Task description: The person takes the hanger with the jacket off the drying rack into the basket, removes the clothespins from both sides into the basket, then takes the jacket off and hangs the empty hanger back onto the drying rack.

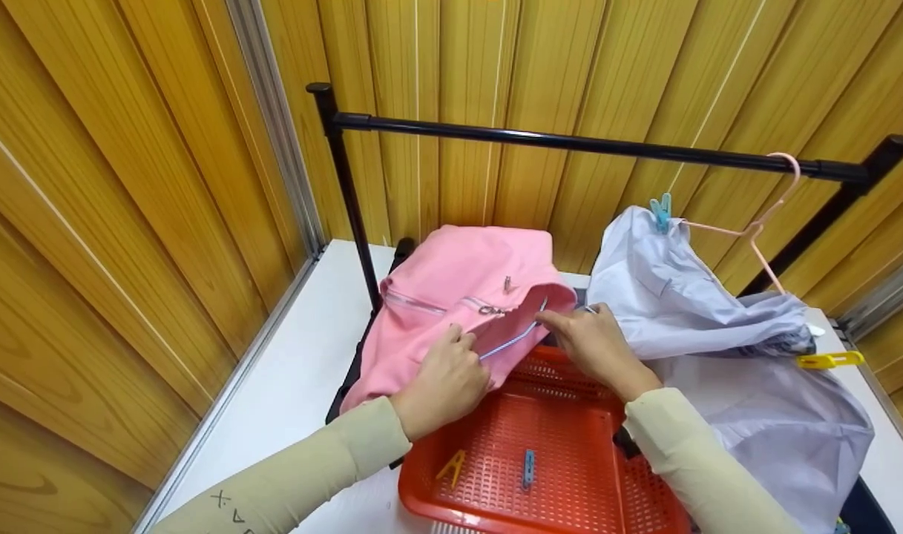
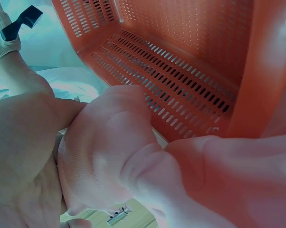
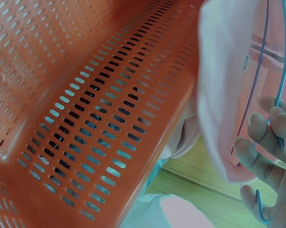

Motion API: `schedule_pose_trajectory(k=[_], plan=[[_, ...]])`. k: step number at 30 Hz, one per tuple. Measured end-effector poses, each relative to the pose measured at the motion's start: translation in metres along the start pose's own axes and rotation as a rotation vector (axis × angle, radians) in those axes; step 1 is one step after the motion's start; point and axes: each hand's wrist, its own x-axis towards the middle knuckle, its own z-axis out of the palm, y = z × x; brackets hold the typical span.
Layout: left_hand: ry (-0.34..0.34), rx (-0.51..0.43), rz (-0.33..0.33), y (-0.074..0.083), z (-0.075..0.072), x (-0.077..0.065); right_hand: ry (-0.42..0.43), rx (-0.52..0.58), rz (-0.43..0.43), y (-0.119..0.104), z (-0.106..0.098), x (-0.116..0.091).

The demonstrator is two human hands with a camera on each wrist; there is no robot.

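A pink garment (image 1: 451, 259) with zippers lies under the left part of the rack, its opening toward me. My left hand (image 1: 451, 374) grips the near edge of that opening, and in the left wrist view the pink cloth (image 2: 114, 137) bunches against the fingers. A thin blue hanger (image 1: 512, 343) reaches inside the garment. My right hand (image 1: 592, 337) pinches the hanger at the right side of the opening. In the right wrist view the hanger's blue bar (image 3: 284, 52) runs into the garment, and its hook (image 3: 260, 209) shows below the fingers.
A red perforated basket (image 1: 570, 445) stands below my hands, with a yellow clothespin (image 1: 452, 467) and a blue clothespin (image 1: 528, 469) in it. A black rack bar (image 1: 540, 137) crosses behind. On its right hangs a pink hanger (image 1: 755, 226) with a pale garment (image 1: 644, 274), clipped by clothespins.
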Motion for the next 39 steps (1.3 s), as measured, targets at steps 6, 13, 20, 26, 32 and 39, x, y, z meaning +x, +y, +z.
schedule_pose_trajectory(k=[6,13,20,26,32,39], plan=[[-0.02,-0.015,-0.006,0.001,-0.001,-0.001,-0.03,0.026,0.029,0.005,0.002,0.0],[-0.01,-0.032,0.005,0.001,-0.001,-0.006,-0.089,0.068,0.093,0.01,0.003,-0.001],[0.009,-0.045,0.0,-0.001,0.001,-0.01,-0.076,0.086,0.095,0.016,0.005,0.001],[-0.009,-0.055,-0.012,-0.001,0.001,-0.011,-0.057,0.077,0.087,0.019,0.007,0.003],[-0.01,-0.053,0.005,0.0,0.0,-0.012,-0.072,0.077,0.11,0.021,0.009,0.005],[-0.002,-0.047,0.009,0.002,-0.001,-0.014,-0.092,0.097,0.124,0.019,0.008,0.009]])
